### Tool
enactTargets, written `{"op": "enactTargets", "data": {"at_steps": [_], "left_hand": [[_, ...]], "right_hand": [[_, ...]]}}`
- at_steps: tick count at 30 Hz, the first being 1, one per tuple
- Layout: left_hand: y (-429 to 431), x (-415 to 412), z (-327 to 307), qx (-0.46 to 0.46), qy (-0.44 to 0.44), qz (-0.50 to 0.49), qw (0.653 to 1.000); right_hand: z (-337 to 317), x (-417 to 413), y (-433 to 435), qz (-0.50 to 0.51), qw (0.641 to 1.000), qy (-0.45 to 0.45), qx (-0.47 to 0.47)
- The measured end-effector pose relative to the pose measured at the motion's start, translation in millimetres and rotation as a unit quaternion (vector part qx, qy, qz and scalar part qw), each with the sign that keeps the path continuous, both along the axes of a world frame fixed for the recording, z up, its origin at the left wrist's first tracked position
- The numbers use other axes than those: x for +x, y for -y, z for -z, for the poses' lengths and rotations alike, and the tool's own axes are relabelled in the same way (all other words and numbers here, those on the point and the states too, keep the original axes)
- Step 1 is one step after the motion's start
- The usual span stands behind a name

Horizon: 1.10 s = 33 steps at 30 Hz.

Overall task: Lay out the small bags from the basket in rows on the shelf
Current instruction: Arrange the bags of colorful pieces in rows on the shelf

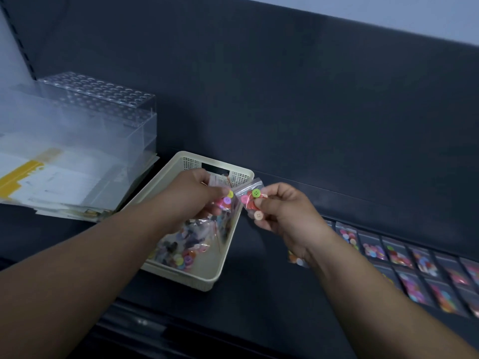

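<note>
Both hands hold button bags above the basket's far right corner.
My left hand (197, 193) is curled round a bunch of small bags (225, 200) over the cream basket (181, 161), where loose bags (181, 244) lie. At its 3 o'clock my right hand (282, 211) pinches a single bag (250, 196) between thumb and fingers, just past the rim. Laid bags (414, 263) run in two rows on the dark shelf (259, 255) toward 4 o'clock. A clear rack (103, 112) over papers (51, 182) sits at 10 o'clock.

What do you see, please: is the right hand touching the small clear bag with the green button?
Touching: the head view shows the right hand pinching the small clear bag.
</note>
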State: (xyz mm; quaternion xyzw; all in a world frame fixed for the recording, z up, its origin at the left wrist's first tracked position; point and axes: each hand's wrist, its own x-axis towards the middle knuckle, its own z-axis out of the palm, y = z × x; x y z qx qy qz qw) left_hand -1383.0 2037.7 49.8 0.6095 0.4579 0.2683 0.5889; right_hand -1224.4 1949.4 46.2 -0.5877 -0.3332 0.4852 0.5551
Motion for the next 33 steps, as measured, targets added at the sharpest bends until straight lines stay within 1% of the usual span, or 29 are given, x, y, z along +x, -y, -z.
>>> {"op": "enactTargets", "data": {"at_steps": [3, 7, 11, 14, 16, 19, 21, 23, 25, 29, 31, 33], "left_hand": [[16.9, 15.1, -6.5, -0.007, 0.005, 0.007, 1.0], [44.2, 39.6, -12.4, -0.06, 0.007, 0.026, 0.998], [73.5, 64.1, -10.4, -0.134, 0.007, 0.046, 0.99], [96.4, 80.9, -10.1, -0.181, 0.024, 0.105, 0.978], [109.8, 93.0, -6.3, -0.166, 0.009, 0.117, 0.979], [123.6, 109.2, 4.4, -0.102, -0.024, 0.083, 0.991], [131.0, 116.2, 8.6, -0.072, -0.036, 0.083, 0.993], [136.8, 119.6, 13.0, -0.055, -0.039, 0.096, 0.993], [139.8, 120.1, 17.0, -0.05, -0.037, 0.118, 0.991], [139.7, 115.5, 21.2, -0.061, -0.048, 0.178, 0.981], [138.7, 109.8, 22.3, -0.067, -0.069, 0.2, 0.975], [134.2, 102.0, 25.8, -0.058, -0.096, 0.204, 0.972]], "right_hand": [[-4.3, 11.3, 13.0, -0.018, 0.999, -0.035, 0.0], [-4.5, 27.3, 34.0, -0.019, 0.999, -0.026, -0.004], [2.6, 49.0, 55.7, 0.028, 0.999, -0.031, -0.024], [8.2, 64.5, 71.1, 0.056, 0.997, -0.045, -0.033], [9.2, 71.9, 81.9, 0.058, 0.996, -0.066, -0.031], [9.7, 81.2, 98.0, 0.027, 0.994, -0.099, -0.033], [10.5, 88.8, 106.4, -0.004, 0.995, -0.097, -0.039], [12.2, 95.8, 112.9, -0.009, 0.996, -0.08, -0.048], [14.3, 100.0, 119.2, 0.007, 0.995, -0.079, -0.059], [21.4, 101.8, 131.0, 0.039, 0.99, -0.111, -0.078], [26.0, 101.6, 134.2, 0.051, 0.99, -0.1, -0.08], [31.7, 97.9, 135.8, 0.061, 0.992, -0.071, -0.088]]}}
